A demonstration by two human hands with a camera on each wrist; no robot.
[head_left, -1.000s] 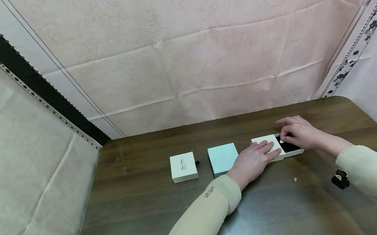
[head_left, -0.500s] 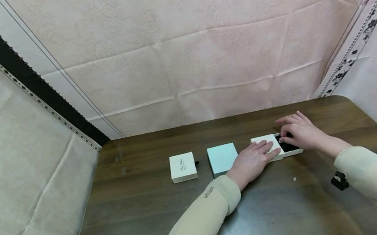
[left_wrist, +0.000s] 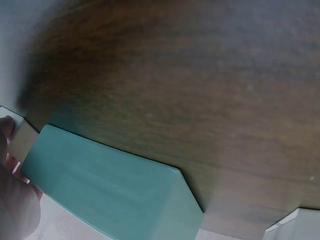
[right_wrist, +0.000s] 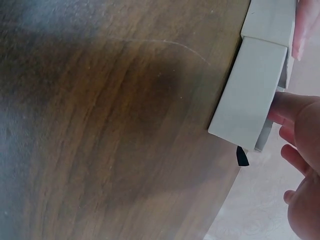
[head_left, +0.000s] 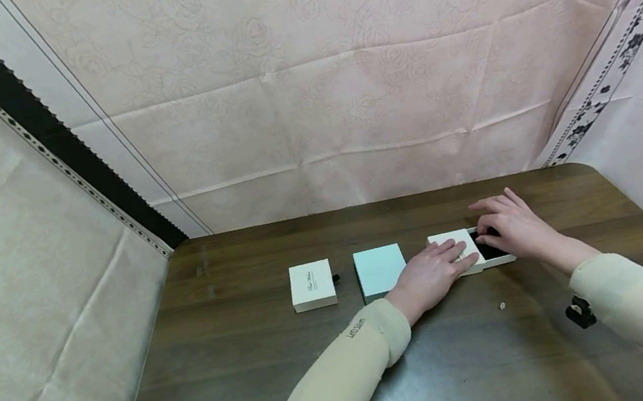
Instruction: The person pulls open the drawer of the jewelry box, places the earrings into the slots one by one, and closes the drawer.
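Note:
My left hand [head_left: 432, 274] lies with spread fingers on the sleeve of a white drawer-style gift box [head_left: 447, 237], holding it to the table. The box's drawer [head_left: 500, 260] is pulled out to the right and shows a black lining. My right hand [head_left: 511, 229] reaches into it, thumb and forefinger brought together at the lining beside the sleeve. The small silvery jewellery piece at those fingertips is now hidden. In the right wrist view the fingertips dip behind the white drawer wall [right_wrist: 247, 95]. Another small shiny piece [head_left: 501, 306] lies on the table in front of the box.
A light-blue box [head_left: 380, 268] stands left of the white one, partly behind my left wrist. Farther left is a closed white box [head_left: 312, 286] with print and a black pull tab [head_left: 336, 277]. The brown wooden table [head_left: 250, 383] meets hanging cloth at the back and sides.
My right thumb and forefinger have pressed slightly lower into the drawer, and the silvery piece seen at their tips has gone from sight. My left hand stays in place.

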